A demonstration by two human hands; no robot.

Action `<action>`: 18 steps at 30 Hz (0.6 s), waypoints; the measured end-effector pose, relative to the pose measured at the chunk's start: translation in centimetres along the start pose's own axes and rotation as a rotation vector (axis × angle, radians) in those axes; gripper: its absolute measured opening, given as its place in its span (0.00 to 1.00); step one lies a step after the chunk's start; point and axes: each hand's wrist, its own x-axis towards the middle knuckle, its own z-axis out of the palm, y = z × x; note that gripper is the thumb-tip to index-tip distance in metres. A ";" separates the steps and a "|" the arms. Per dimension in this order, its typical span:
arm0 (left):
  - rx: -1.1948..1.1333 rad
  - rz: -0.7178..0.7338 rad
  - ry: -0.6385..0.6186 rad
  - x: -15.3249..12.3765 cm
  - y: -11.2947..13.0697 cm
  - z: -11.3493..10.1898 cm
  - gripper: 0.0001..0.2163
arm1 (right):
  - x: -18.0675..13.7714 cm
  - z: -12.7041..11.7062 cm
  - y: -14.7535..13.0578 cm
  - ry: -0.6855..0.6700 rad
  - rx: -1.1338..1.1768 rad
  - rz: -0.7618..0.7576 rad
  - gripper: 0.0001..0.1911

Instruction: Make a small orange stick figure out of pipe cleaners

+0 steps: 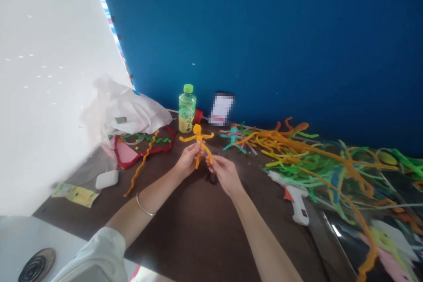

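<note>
An orange pipe cleaner figure (197, 131) with a round head, two arms and two legs is held upright above the brown table (198, 233). My left hand (189, 158) pinches it at the lower body. The fingers of my right hand (225, 172) are closed on the end of its right-side leg. Behind and to the right lies a teal pipe cleaner figure (234, 140) with a pink and dark twist around it. A dark object, perhaps scissors, is partly hidden beneath my right hand.
A green-capped drink bottle (187, 112) and a propped phone (221, 109) stand at the back. Right lie a pipe cleaner heap (297, 154) and white glue gun (299, 205) with a cord. Left are a plastic bag (139, 110), a wavy orange strand (140, 172) and a white case (107, 179).
</note>
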 end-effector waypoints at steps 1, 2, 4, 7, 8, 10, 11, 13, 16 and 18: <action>-0.002 0.000 0.001 0.0 0.0 0.0 0.13 | 0.1 -0.1 0.1 0.021 0.018 -0.012 0.10; -0.007 0.002 0.004 0.1 -0.1 -0.1 0.13 | 0.1 -0.1 0.2 0.041 0.027 -0.022 0.10; -0.020 0.008 0.016 0.2 -0.1 -0.2 0.12 | 0.0 0.0 0.0 0.074 0.013 -0.049 0.13; -0.025 0.011 0.033 0.3 -0.1 -0.3 0.11 | -0.2 0.2 -0.7 0.116 -0.102 -0.140 0.11; -0.024 0.011 0.033 0.3 -0.1 -0.4 0.11 | -0.3 0.3 -0.9 0.124 -0.167 -0.181 0.09; -0.028 0.016 0.035 0.3 -0.2 -0.4 0.11 | -0.5 0.5 -1.2 0.123 -0.304 -0.265 0.07; -0.032 0.019 0.037 0.3 -0.2 -0.4 0.11 | -0.6 0.5 -1.3 0.112 -0.360 -0.301 0.08; -0.043 0.025 0.047 0.3 -0.2 -0.3 0.11 | -0.7 0.5 -1.2 0.084 -0.446 -0.359 0.09; -0.051 0.021 0.062 0.2 -0.2 -0.2 0.11 | -0.8 0.4 -0.9 0.087 -0.530 -0.428 0.10; -0.044 0.016 0.069 0.2 -0.2 -0.2 0.10 | -0.9 0.3 -0.8 0.114 -0.568 -0.463 0.09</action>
